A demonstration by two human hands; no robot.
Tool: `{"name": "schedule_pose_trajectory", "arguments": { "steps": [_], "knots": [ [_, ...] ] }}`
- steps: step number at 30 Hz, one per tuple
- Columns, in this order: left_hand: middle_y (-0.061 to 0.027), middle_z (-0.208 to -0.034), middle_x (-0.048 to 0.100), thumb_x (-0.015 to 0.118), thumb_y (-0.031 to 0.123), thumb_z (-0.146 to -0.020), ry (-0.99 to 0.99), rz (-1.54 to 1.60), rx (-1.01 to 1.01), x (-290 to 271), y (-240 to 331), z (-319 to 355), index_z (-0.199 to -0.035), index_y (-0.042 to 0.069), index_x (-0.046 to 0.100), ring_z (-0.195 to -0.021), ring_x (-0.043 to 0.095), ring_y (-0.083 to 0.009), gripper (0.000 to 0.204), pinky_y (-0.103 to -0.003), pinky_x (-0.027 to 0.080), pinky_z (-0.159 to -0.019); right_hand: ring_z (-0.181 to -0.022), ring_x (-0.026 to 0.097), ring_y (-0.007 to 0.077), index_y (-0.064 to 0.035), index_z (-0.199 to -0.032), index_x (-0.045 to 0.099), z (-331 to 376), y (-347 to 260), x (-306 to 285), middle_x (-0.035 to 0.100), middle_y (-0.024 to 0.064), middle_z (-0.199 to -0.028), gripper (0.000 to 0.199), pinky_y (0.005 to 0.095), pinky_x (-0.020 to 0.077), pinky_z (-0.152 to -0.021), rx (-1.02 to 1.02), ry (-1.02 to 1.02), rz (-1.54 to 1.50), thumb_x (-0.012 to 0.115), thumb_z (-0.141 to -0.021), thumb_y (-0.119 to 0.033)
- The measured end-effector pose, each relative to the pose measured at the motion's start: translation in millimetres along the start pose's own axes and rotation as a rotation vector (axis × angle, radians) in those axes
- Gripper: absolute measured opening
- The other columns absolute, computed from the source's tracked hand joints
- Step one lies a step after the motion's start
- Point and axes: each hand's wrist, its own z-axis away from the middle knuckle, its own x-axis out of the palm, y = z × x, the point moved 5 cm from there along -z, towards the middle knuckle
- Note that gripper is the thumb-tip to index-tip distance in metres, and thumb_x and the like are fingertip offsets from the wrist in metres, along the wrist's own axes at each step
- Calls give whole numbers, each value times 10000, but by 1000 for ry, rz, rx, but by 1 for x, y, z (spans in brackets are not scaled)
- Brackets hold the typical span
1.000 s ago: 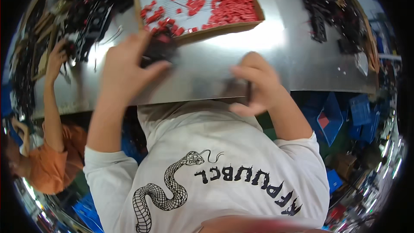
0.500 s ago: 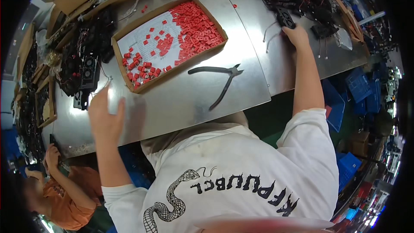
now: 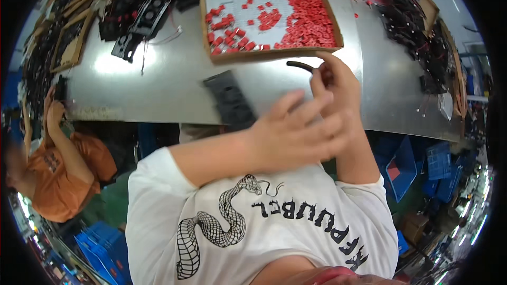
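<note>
My left hand point(image 3: 303, 129) reaches across my chest to the right, smeared by motion, its fingers spread and seemingly holding nothing. Behind and partly under it, my right hand point(image 3: 340, 82) has bent fingers over the metal table. Something dark shows between those fingers, but what they hold is hidden. One dark handle of the cutting pliers point(image 3: 300, 65) sticks out to the left of the right hand, which covers the remainder. A blurred black rectangular part point(image 3: 228, 95) with round openings is at the table's near edge, beyond my left forearm, which hides its lower end.
A shallow cardboard tray point(image 3: 272, 53) of small red pieces stands beyond my hands. Black fan-like modules point(image 3: 140, 21) with wires lie at the left, and more black wired parts point(image 3: 409, 31) at the right. A person in an orange top point(image 3: 68, 174) works at far left.
The view has shifted. My right hand has come from the black parts at the right to the pliers. My left hand has swung rightward. A black part now appears before me.
</note>
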Motion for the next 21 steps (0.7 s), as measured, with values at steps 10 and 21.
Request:
{"name": "schedule_pose_trajectory", "arguments": {
  "steps": [10, 21],
  "knots": [
    [-28, -973, 616, 692, 256, -745, -23, 219, 199, 8, -29, 24, -919, 116, 655, -976, 613, -232, 226, -358, 469, -784, -1117, 602, 272, -65, -1231, 671, -1, -21, 21, 612, 126, -1183, 361, 350, 494, -938, -60, -235, 76, 651, -872, -45],
    [-26, -927, 576, 727, 372, -827, 323, 362, 365, -45, -41, -14, -847, 147, 575, -856, 587, -250, 272, -396, 463, -668, -1169, 612, 267, -92, -1270, 628, -21, -62, 161, 623, 97, -1261, 426, 391, 523, -956, -22, -524, -274, 665, -847, -126]
  ]
}}
